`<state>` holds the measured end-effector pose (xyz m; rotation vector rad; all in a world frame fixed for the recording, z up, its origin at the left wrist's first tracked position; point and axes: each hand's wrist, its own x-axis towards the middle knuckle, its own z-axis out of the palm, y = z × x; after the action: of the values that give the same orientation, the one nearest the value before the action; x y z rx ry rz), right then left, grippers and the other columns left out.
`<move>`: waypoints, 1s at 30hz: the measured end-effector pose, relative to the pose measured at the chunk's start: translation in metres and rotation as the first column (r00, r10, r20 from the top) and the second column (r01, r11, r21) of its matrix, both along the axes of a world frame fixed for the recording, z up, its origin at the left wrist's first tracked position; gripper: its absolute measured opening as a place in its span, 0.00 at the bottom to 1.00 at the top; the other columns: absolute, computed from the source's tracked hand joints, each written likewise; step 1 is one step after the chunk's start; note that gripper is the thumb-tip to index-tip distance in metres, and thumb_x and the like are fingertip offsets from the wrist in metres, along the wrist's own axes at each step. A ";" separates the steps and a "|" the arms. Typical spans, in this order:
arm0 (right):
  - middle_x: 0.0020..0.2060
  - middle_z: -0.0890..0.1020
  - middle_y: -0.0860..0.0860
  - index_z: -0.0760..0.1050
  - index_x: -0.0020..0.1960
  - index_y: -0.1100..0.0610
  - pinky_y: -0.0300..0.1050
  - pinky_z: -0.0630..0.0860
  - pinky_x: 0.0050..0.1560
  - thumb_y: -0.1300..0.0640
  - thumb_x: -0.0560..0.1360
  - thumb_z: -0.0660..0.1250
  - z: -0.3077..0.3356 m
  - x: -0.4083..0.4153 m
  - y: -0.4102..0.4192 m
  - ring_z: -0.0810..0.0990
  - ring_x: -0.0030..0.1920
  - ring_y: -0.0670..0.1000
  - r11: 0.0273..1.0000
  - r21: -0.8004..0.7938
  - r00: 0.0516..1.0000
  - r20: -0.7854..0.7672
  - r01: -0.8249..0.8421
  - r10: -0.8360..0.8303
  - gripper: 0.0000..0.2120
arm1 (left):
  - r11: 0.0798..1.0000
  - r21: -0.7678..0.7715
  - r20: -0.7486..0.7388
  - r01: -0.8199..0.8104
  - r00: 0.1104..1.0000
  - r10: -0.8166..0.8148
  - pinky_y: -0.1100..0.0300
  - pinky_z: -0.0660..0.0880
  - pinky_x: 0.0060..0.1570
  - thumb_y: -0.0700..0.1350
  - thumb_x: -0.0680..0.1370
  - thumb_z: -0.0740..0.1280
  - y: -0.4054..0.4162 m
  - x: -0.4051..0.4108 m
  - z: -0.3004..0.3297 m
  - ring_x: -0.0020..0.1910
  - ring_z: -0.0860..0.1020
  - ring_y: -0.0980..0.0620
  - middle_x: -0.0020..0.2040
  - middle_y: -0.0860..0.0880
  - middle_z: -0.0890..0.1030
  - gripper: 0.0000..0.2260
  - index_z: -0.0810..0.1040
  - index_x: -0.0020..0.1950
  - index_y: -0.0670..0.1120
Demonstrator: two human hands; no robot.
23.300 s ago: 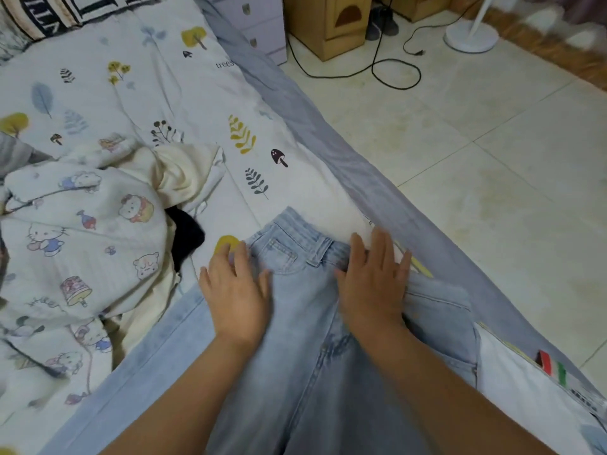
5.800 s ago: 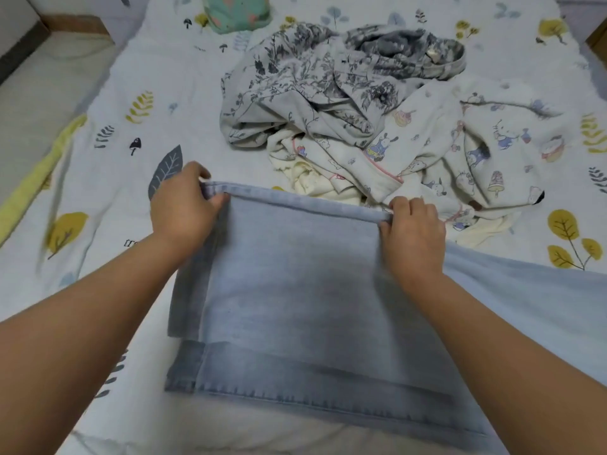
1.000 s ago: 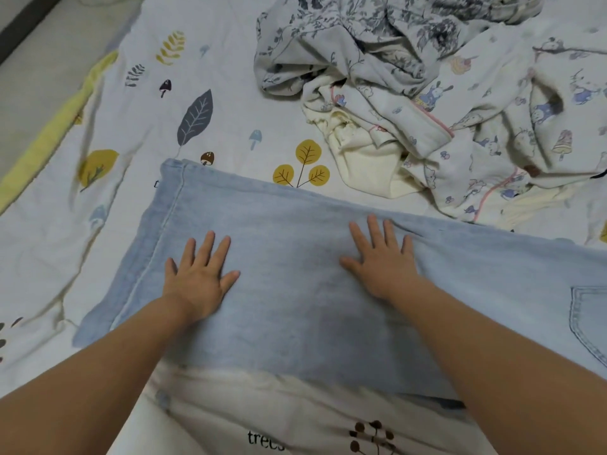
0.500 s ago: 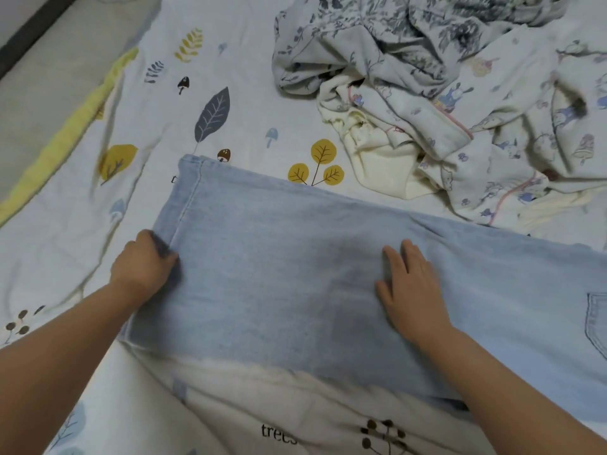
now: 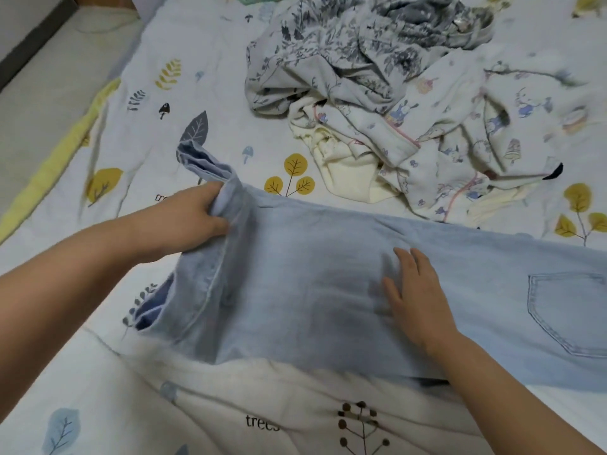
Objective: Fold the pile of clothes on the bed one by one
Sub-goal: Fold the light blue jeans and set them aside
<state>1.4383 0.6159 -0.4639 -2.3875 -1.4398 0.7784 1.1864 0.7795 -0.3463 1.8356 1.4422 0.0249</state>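
Item: pale blue jeans (image 5: 328, 290), laid across the bed's near half from 9 o'clock to 3 o'clock, legs doubled one on the other, hem end at 9, back pocket (image 5: 571, 313) at 3. Condition: denim, likely the heaviest and stiffest piece here; it should hold a crease and resist sliding on the sheet, yet it is limp enough to droop where unsupported, as the raised hem corner at 10 o'clock shows. Your left hand (image 5: 193, 218) grips the hem end, fingers curled round both layers, lifting it off the bed. Your right hand (image 5: 417, 297) lies flat and spread on the mid-leg, fingers straight, pinning the cloth. Handling advice: take hold at the hem's thick stitched edge, catching both layers together, since one layer alone would probably peel away; keep the flat palm near the intended fold line as an anchor. Surroundings: at 12 to 2 o'clock, just beyond the jeans, the unfolded pile (image 5: 410, 103), comprising a grey floral garment (image 5: 354, 50), a cartoon-print garment (image 5: 460, 133) and a cream piece (image 5: 348, 172), all soft, thin and crumpled. Beneath everything, the leaf-print bedsheet (image 5: 138, 126); bare floor (image 5: 39, 77) at 10 to 11 o'clock.
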 end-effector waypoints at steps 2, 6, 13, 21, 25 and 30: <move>0.75 0.56 0.56 0.56 0.75 0.56 0.48 0.56 0.72 0.53 0.79 0.59 0.008 0.007 -0.005 0.55 0.74 0.53 0.998 0.033 0.998 -0.046 0.052 -0.050 0.26 | 0.999 0.009 0.088 0.045 0.995 -0.046 0.65 0.71 0.40 0.37 0.75 0.65 -0.017 0.033 0.008 0.45 0.75 0.55 0.48 0.52 0.78 0.11 0.73 0.55 0.50; 0.70 0.65 0.53 0.61 0.72 0.57 0.47 0.62 0.67 0.56 0.79 0.61 0.021 0.027 -0.018 0.64 0.69 0.53 0.976 0.117 0.973 -0.163 0.185 -0.165 0.24 | 0.994 0.064 0.181 0.086 0.979 -0.096 0.58 0.70 0.46 0.39 0.76 0.63 -0.053 0.100 -0.002 0.50 0.75 0.47 0.51 0.45 0.78 0.10 0.73 0.57 0.42; 0.59 0.76 0.52 0.71 0.58 0.50 0.54 0.72 0.62 0.50 0.81 0.55 0.027 0.069 -0.039 0.77 0.55 0.52 0.829 0.064 0.722 -0.531 0.556 -0.443 0.10 | 0.995 -0.083 0.341 0.062 0.939 -0.030 0.55 0.71 0.53 0.42 0.76 0.62 -0.107 0.206 -0.065 0.53 0.75 0.43 0.54 0.42 0.78 0.11 0.72 0.58 0.42; 0.46 0.77 0.52 0.72 0.53 0.58 0.43 0.69 0.47 0.47 0.77 0.62 0.009 0.079 -0.037 0.75 0.47 0.52 0.819 -0.195 0.668 -0.492 0.540 -0.558 0.15 | 0.950 -0.144 0.207 0.277 0.947 -0.244 0.61 0.68 0.53 0.38 0.79 0.60 -0.147 0.209 -0.111 0.54 0.77 0.48 0.56 0.41 0.80 0.12 0.78 0.58 0.40; 0.35 0.71 0.50 0.65 0.40 0.57 0.45 0.65 0.34 0.60 0.74 0.65 0.001 0.078 -0.035 0.72 0.39 0.53 0.875 -0.129 0.835 -0.264 0.466 -0.483 0.09 | 0.987 0.158 0.149 -0.019 0.989 -0.005 0.59 0.66 0.53 0.34 0.74 0.62 -0.120 0.176 -0.114 0.53 0.76 0.43 0.51 0.42 0.81 0.11 0.80 0.52 0.41; 0.34 0.70 0.52 0.62 0.36 0.57 0.46 0.60 0.33 0.64 0.73 0.63 0.014 0.111 -0.049 0.70 0.37 0.56 0.829 0.013 0.826 -0.099 0.559 -0.555 0.12 | 0.922 0.345 -0.020 -0.178 0.980 0.197 0.51 0.66 0.57 0.35 0.74 0.61 -0.084 0.142 -0.123 0.58 0.71 0.40 0.56 0.39 0.74 0.13 0.75 0.57 0.40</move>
<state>1.5492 0.5671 -0.4504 -2.4999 -0.6388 0.6758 1.3283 0.6955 -0.4692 1.9750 1.7344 0.3445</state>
